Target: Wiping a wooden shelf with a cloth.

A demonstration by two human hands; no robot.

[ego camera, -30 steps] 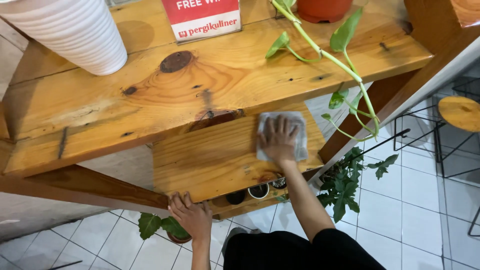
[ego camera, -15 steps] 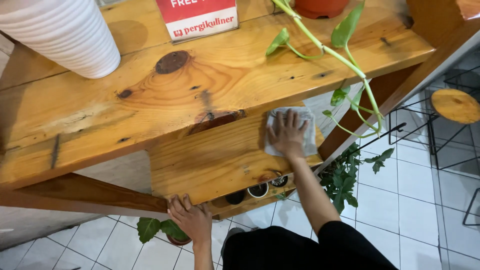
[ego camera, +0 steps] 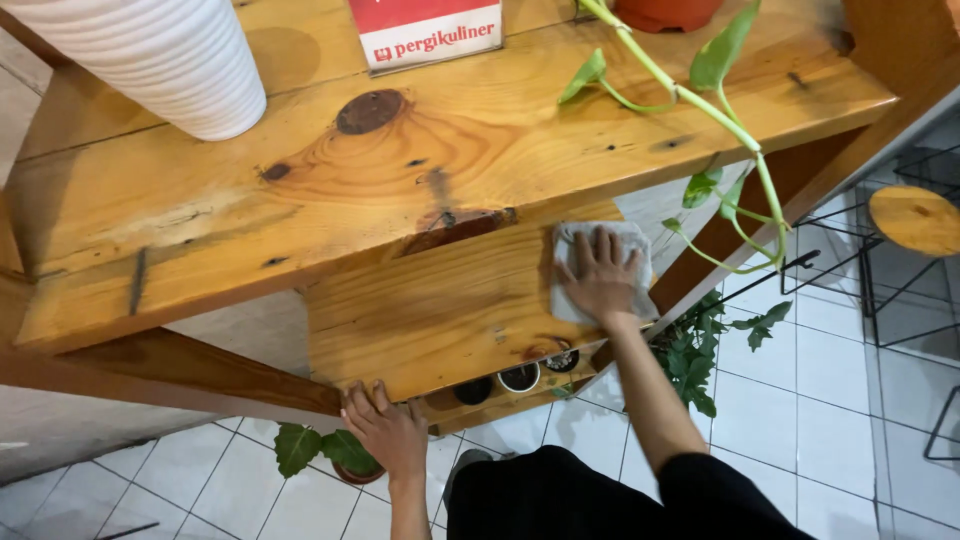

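Where the lower wooden shelf [ego camera: 430, 310] meets its right end, a crumpled grey cloth [ego camera: 640, 290] lies flat under the right hand [ego camera: 598, 275], fingers spread; the left hand [ego camera: 385, 428] grips the shelf's front edge.

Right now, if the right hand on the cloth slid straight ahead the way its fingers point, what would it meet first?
Probably nothing solid: the right hand and grey cloth would slip under the upper wooden shelf, where the view is hidden.
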